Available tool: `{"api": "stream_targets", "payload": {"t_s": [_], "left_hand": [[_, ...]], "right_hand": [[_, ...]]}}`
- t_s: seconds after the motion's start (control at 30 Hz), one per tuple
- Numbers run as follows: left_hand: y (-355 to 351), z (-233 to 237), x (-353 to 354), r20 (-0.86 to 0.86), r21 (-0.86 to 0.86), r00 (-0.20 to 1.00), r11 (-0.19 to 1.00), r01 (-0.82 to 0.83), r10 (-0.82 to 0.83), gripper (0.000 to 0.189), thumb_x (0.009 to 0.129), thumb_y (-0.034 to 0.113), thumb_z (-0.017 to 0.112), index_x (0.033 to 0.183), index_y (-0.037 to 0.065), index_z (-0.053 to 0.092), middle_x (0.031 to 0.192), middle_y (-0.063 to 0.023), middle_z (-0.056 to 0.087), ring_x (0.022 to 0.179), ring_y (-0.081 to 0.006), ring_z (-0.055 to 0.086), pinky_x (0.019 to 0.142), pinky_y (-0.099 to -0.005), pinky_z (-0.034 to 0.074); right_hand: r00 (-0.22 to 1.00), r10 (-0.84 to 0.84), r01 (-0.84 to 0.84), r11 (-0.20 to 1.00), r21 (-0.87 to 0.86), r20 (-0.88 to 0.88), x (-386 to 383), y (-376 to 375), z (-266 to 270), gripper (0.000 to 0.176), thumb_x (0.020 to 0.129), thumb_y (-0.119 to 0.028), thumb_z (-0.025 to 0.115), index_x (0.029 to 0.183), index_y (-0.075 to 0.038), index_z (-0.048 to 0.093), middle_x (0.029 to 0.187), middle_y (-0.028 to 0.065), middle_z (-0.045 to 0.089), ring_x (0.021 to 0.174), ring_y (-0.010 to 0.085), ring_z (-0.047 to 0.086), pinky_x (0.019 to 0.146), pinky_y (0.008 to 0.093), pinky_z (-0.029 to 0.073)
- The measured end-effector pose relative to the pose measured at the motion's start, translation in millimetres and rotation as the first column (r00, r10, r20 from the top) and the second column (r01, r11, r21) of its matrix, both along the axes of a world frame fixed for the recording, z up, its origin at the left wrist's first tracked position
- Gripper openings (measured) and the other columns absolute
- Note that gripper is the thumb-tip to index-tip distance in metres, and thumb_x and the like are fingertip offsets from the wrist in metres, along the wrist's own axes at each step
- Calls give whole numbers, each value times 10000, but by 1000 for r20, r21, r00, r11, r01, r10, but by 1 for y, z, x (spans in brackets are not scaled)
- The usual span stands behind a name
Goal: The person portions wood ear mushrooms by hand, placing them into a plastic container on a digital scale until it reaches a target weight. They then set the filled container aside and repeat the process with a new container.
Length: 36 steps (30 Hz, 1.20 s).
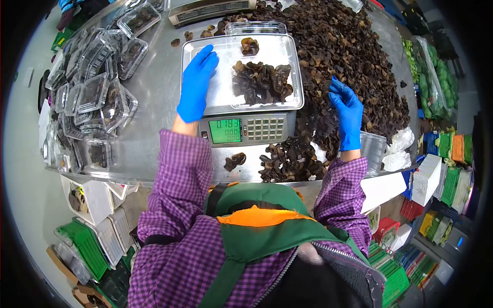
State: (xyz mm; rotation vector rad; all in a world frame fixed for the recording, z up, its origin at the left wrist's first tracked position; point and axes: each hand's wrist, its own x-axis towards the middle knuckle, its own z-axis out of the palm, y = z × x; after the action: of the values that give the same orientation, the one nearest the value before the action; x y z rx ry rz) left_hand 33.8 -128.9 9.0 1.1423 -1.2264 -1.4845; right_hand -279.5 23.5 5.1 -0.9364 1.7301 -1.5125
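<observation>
My left hand (197, 84), in a blue glove, lies with fingers outstretched over the left side of the steel pan (221, 100) of a digital scale (265, 128). It holds nothing. On the pan sits a clear plastic tray (237, 103) with dark wood ear mushrooms (263, 82); a single wood ear mushroom (250, 46) is above them. The green display (226, 131) appears to read 0.183. My right hand (347, 110), also blue-gloved, is over the large mushroom pile (354, 46), its fingers bent together. Whatever is between the fingertips is too small to make out.
Filled clear boxes (95, 92) are heaped at the table's left. Another scale (210, 11) stands at the back. Loose mushrooms (287, 161) lie along the front edge, with clear trays (373, 149) and a crumpled white bag (399, 149) to the right.
</observation>
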Motion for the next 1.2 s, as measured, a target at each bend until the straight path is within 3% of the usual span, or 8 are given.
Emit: {"api": "stream_targets", "payload": {"t_s": [0.17,0.2,0.43,0.63,0.73,0.87,1.1,1.2], "left_hand": [[-63,-63,-28,-105,215,993,973,84,-63,440,883,362,616,1224,88,566,1125,-61,614,1011,-157,557,896,-319,417],[-83,-92,-26,-90,58,985,987,150,-145,421,863,393,639,1165,103,592,1064,-47,621,932,-139,559,830,-303,431],[-86,-57,-48,-413,338,909,936,101,51,411,948,306,541,1265,45,519,1161,-158,593,983,-218,583,808,-344,485],[-63,-2,-44,-436,207,899,977,56,40,494,991,373,411,1352,38,458,1306,-117,530,1174,-201,492,1011,-298,340],[-26,36,-28,-5,-44,980,979,199,-200,419,938,254,515,1301,47,529,1314,-81,532,1170,-178,488,1000,-297,347],[17,21,-8,430,-95,876,953,286,-220,653,821,85,670,1411,68,391,1382,-99,460,1053,-134,537,944,-281,416],[46,-9,7,133,279,935,918,281,-327,690,844,32,583,1462,65,277,1400,-97,439,935,-96,559,809,-226,473],[45,-15,4,55,225,923,905,361,-381,677,847,33,564,1460,59,278,1370,-101,473,969,-98,563,806,-222,471]], "right_hand": [[999,-16,17,1000,-14,32,2,2,-4,373,846,10,619,1217,1,578,1134,84,629,984,128,593,838,248,490],[996,-14,14,1000,3,88,5,2,4,375,850,-6,619,1223,-8,577,1139,82,628,982,126,594,824,244,487],[748,166,-92,985,-147,643,63,-54,22,402,876,-58,611,1272,-57,543,1233,66,582,1073,142,571,860,287,487],[951,3,4,1000,-21,309,65,-55,14,353,934,-120,539,1280,-53,540,1200,66,595,991,123,579,780,260,507],[997,-78,78,997,8,19,47,-34,-6,362,965,-266,524,1256,-54,563,1064,63,633,852,106,576,721,252,498],[959,25,-127,928,350,283,47,-13,-4,393,942,-298,566,1244,-45,556,903,41,641,696,89,586,588,254,490],[934,92,-184,951,247,344,67,-14,-30,292,866,-50,583,1151,15,570,821,51,650,658,104,609,552,233,495],[950,49,-140,950,280,309,65,-17,-36,254,841,-30,600,1086,34,584,793,56,649,637,108,612,549,233,496]]}}
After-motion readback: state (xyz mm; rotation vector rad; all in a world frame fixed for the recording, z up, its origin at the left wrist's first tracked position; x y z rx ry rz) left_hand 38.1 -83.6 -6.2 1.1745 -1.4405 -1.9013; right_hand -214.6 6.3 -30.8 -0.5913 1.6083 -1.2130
